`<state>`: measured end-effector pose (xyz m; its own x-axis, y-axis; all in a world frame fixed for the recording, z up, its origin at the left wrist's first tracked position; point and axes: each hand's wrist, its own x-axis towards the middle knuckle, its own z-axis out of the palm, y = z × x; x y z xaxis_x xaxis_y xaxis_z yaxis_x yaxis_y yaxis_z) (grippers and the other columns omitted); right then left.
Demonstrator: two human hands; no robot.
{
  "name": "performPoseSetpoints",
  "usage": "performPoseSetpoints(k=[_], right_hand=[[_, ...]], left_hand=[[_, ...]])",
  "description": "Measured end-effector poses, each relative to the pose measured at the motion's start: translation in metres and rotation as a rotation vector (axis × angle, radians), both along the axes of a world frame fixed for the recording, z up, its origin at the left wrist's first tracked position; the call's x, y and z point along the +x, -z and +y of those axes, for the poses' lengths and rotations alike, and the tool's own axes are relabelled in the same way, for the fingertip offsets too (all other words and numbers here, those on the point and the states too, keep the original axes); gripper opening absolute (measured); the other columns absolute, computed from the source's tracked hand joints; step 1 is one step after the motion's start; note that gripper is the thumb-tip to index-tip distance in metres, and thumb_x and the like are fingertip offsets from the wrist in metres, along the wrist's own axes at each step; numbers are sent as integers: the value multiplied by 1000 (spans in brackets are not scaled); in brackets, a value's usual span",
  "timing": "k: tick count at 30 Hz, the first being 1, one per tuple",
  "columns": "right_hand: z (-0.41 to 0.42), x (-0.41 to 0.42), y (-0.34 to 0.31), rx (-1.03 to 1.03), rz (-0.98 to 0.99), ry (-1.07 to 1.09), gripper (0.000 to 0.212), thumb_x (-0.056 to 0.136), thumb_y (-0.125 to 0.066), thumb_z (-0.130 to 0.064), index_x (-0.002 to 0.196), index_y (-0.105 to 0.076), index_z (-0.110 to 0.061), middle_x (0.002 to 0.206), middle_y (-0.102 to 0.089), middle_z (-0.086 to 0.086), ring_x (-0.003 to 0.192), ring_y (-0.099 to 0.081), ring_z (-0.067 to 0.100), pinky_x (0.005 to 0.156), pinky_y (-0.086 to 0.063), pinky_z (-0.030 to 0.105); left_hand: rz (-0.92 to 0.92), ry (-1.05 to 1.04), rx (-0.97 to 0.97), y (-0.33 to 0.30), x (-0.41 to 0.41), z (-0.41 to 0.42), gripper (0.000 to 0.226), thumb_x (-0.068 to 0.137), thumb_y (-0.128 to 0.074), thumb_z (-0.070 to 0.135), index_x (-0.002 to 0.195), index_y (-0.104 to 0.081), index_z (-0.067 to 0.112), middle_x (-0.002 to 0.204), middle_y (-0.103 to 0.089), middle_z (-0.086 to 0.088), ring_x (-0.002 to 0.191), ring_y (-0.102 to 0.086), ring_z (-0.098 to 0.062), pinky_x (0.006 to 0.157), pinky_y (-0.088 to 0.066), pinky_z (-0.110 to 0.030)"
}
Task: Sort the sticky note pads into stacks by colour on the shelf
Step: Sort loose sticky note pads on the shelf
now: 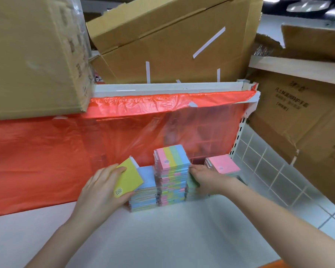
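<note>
My left hand (102, 187) grips a yellow sticky note pad (128, 177), tilted, just left of a low stack topped by a blue pad (147, 176). A taller stack of multi-colour striped pads (172, 177) stands in the middle of the white shelf (153, 229). My right hand (205, 177) reaches in to the right of that tall stack, its fingers on a green pad (192, 183) that is mostly hidden. A pink-topped stack (223, 164) sits further right, behind my right hand.
An orange plastic sheet (66, 151) hangs along the back of the shelf. Cardboard boxes (172, 39) sit on the shelf above, another large box (33, 55) overhangs at the left, and more boxes (298, 117) stand at the right by tiled floor (275, 171).
</note>
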<state>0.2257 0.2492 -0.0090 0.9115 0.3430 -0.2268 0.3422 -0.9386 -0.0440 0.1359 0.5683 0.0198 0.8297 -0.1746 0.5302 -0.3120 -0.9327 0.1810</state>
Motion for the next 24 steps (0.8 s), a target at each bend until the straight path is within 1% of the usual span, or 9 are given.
performPoseSetpoints(k=[2,5,7,9,12,14,17,21,24], right_hand=[[0,-13,1,47,-67,17,72,79,-51,-13,146,-24,-12,154,-23,5,139,-24,24,112,-28,42],[2,-46,0,168,-341,64,53,81,-49,-11,134,-45,-15,133,-52,4,123,-46,25,101,-37,37],[9,-72,4,341,-534,101,37,80,-50,-12,114,-62,-17,107,-66,1,101,-62,27,82,-48,40],[18,-95,11,508,-603,146,28,77,-45,-15,93,-68,-20,87,-70,-3,80,-66,25,62,-53,39],[34,-110,25,568,-545,204,27,73,-50,-10,89,-68,-23,85,-70,-8,76,-66,22,60,-51,34],[45,-113,35,602,-451,245,28,79,-54,-5,94,-68,-25,90,-69,-11,82,-65,19,66,-49,33],[67,-120,47,617,-347,262,28,84,-55,-5,97,-66,-27,94,-67,-16,89,-64,13,72,-45,27],[98,-132,54,599,-233,221,31,80,-40,-26,98,-65,-30,96,-65,-20,91,-62,8,71,-41,22],[113,-135,58,605,-180,189,38,76,-34,-30,98,-65,-30,95,-62,-24,95,-58,7,71,-39,19]], left_hand=[[34,-26,-37,5,-4,8,69,65,-47,66,115,-60,21,121,-60,2,108,-47,-15,80,-51,-39],[97,-62,-40,18,-7,24,71,64,-45,65,117,-60,19,122,-60,1,108,-49,-17,82,-48,-38],[141,-82,-12,29,-9,35,71,65,-44,63,118,-60,18,122,-60,-1,108,-47,-16,84,-47,-37],[180,-83,20,41,-10,44,67,68,-50,60,118,-60,17,123,-60,-2,110,-46,-16,85,-48,-38],[287,-74,40,57,-9,51,63,73,-71,47,128,-54,19,136,-50,1,123,-44,-18,97,-40,-35],[360,-45,49,65,-4,51,66,78,-68,46,135,-46,22,144,-41,5,132,-36,-16,104,-32,-30],[451,-13,70,72,6,47,67,82,-62,45,140,-36,26,146,-34,10,134,-30,-11,104,-26,-23],[527,31,109,80,25,43,66,81,-62,43,139,-37,25,142,-37,10,131,-33,-11,100,-30,-22],[567,60,140,86,39,43,65,81,-62,41,138,-37,23,142,-38,7,132,-31,-13,102,-30,-23]])
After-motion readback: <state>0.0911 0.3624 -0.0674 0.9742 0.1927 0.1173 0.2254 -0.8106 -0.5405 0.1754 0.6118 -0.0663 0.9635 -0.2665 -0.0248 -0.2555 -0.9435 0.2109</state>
